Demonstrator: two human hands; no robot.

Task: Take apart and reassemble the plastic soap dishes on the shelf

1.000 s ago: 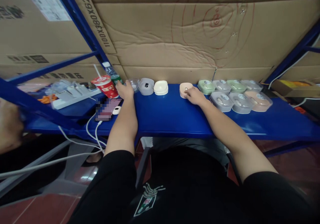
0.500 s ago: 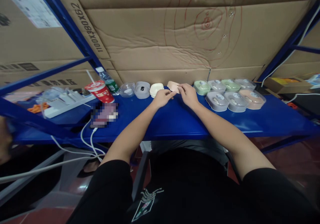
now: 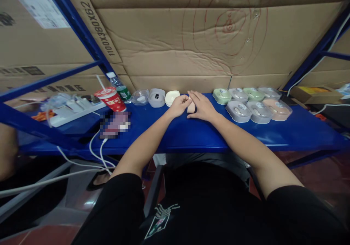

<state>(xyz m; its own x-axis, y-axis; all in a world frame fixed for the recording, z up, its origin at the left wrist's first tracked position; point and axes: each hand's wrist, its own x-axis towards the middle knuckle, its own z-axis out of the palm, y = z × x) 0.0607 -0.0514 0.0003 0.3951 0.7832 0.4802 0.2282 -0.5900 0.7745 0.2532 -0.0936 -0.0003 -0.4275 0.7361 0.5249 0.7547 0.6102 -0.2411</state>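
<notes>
Between my two hands, over the blue table [image 3: 197, 135], is a small peach-coloured piece [image 3: 191, 107]. My left hand [image 3: 179, 105] has its fingers closed at the piece's left edge. My right hand [image 3: 202, 106] wraps round its right side, fingers bent over the top and thumb low. Just left of my left hand sits a cream container [image 3: 172, 97]. Further left are a grey container [image 3: 156, 97] with a dark oval opening and a clear lid [image 3: 140, 97]. The underside of the peach piece is hidden.
Several lidded containers in green, grey and peach [image 3: 238, 111] stand in two rows at the right. A red cup [image 3: 111, 99] with a straw, a bottle [image 3: 120, 89], a blurred phone [image 3: 115, 124], cables and a power strip [image 3: 78, 114] lie left. Cardboard [image 3: 153, 33] stands behind. Another person's arm [image 3: 8, 148] shows far left.
The peach piece has been turned upright and drawn nearer between my hands. My right hand's fingers have spread over it. The other person's arm has moved further into view.
</notes>
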